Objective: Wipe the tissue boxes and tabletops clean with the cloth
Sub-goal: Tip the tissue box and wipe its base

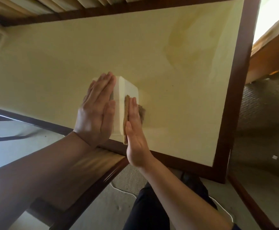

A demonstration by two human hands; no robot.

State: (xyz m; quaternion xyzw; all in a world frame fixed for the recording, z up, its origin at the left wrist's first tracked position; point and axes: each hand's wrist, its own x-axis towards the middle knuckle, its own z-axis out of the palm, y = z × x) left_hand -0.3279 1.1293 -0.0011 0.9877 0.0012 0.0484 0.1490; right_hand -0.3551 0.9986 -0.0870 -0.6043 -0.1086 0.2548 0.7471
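A white tissue box (124, 92) stands near the front edge of the cream tabletop (177, 105). My left hand (96, 110) lies flat over the box's top and left side, fingers straight. My right hand (134, 130), also flat, presses a tan cloth (126, 118) against the box's right side. The cloth shows as a thin edge between palm and box, with a darker part past my fingers.
The tabletop has a dark brown wooden frame (235, 100). A faint yellowish stain (185, 44) marks its far right. A second framed table (92, 185) adjoins at the lower left. Carpeted floor (265, 113) lies to the right, a wooden bench (271, 60) beyond it.
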